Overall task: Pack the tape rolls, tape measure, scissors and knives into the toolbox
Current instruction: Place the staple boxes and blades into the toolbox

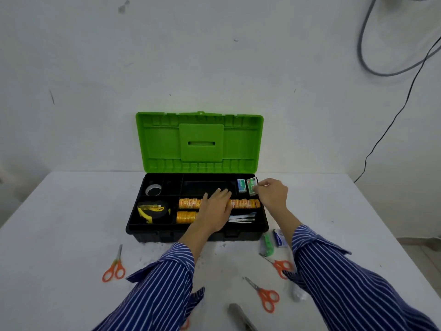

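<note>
toolbox: black toolbox point(133, 225) stands on the white table point(59, 223) near the wall, its green lid point(200, 139) raised upright; the inside is split into compartments
packed so far: yellow-and-black tape measure point(154, 211) lies in the front left compartment; a white tape roll point(153, 189) in the back left one; two rows of orange tape rolls point(191, 203) in the front middle; pale knives point(242, 218) lie just right of them, partly hidden
right hand: right hand point(272, 193) pinches a small green box point(252, 186) at the back right compartment, beside a blue-and-white box point(241, 185) already standing there
left hand: left hand point(216, 209) rests flat, fingers straight, across the orange rolls, seemingly steadying them
still out: three orange-handled scissors — left point(114, 267), front point(263, 295), right point(278, 265) — plus a green packet point(268, 244) and a blue box point(279, 238) beside the toolbox, and a grey tool point(241, 317) at the near edge, too blurred to name
progress: judged past halfway; scissors remain, then closing the lid
</note>
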